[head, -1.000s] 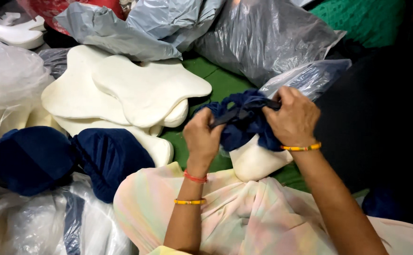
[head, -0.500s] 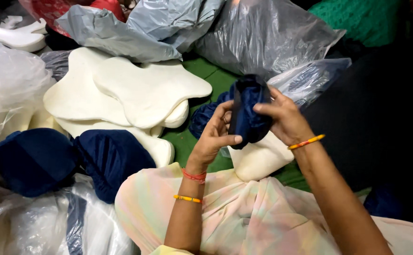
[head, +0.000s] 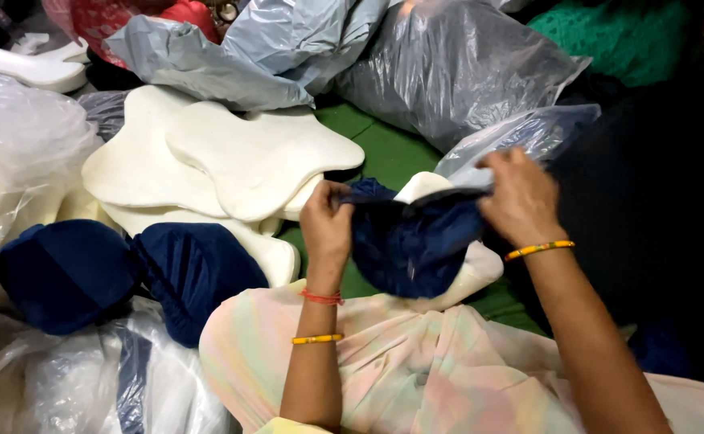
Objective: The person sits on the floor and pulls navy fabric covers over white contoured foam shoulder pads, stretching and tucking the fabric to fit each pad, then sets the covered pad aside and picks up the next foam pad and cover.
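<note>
Left hand [head: 327, 221] and right hand [head: 521, 197] each pinch an edge of the navy fabric cover [head: 412, 241], stretching it sideways over the white foam pad [head: 468, 269] just beneath

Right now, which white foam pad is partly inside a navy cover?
The white foam pad between the left hand and right hand, half under the navy fabric cover they stretch. The stacked foam pads lie bare.

Both forearms are left bare. On the left wrist a thin red thread [head: 322, 296] is worn, with a narrow orange-yellow bangle [head: 316, 339] lower on the forearm. On the right wrist a matching bangle [head: 539, 250] is seen. The lap is covered by a pastel cloth [head: 416, 370] washed in pink, yellow and green.
</note>
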